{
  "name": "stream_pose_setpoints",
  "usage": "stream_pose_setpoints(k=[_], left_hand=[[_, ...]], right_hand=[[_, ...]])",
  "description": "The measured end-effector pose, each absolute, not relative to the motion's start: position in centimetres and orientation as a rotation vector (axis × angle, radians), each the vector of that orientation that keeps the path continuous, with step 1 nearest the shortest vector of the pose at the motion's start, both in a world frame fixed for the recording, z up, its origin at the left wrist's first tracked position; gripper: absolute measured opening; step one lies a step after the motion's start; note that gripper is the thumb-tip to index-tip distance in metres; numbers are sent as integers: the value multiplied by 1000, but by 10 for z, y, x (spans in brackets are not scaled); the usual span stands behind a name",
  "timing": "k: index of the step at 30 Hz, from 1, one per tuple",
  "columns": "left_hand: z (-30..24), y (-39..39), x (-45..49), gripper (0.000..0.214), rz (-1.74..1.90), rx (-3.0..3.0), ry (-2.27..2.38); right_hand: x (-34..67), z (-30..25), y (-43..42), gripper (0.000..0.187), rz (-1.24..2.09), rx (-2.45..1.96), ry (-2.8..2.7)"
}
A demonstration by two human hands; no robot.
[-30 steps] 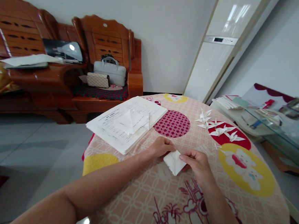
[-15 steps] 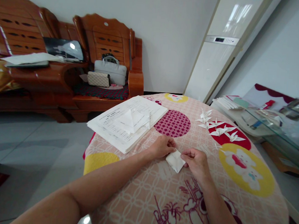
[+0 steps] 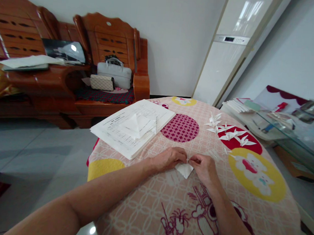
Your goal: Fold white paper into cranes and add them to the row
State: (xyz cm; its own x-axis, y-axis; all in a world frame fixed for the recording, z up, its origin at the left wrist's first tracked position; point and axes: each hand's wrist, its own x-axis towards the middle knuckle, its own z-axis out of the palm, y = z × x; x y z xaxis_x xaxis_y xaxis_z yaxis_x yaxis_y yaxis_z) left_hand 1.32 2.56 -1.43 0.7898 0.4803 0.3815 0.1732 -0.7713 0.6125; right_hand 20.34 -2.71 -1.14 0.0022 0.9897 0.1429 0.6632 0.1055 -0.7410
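Both hands have closed in on each other since a second ago. Back then a good chunk of the paper showed between them; now the fingertips nearly touch and most of it is covered.

So right now: the left hand [image 3: 170, 158] and right hand [image 3: 204, 168] are both pinched onto the paper [image 3: 184, 169], a small folded white piece lying on the surface [image 3: 144, 203]. The left fingers [image 3: 182, 157] and right fingers [image 3: 195, 159] meet along its far edge. They look clamped on it rather than just resting, though the exact grip under the knuckles is hidden.

What still shows of the paper is a little triangle sticking out on the near side of the fingers, its tip pointing back toward the person. Its long edge seems to run side to side, from one set of fingertips to the other. Neither hand is really nearer, since it sits dead centre between them with each hand on its own end.

Other stuff around: a stack of sheets [image 3: 129, 129] lies out beyond the left fingers with a folded piece on top. A bunch of cranes [image 3: 226, 132] sits beyond the right fingers, well apart from the hands.
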Motion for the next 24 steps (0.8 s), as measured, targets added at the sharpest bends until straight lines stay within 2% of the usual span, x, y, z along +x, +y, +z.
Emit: stream_pose_setpoints(k=[7, 16, 24], left_hand=[[-10, 22, -1, 34, 530, 2491, 372], [4, 15, -7, 28, 519, 2471, 220], [-10, 10, -11, 42, 433, 2632, 213]], right_hand=[[207, -14, -27, 14, 650, -1629, -1716], [206, -12, -28, 15, 618, -1664, -1749], [206, -16, -28, 12, 632, -1659, -1726]])
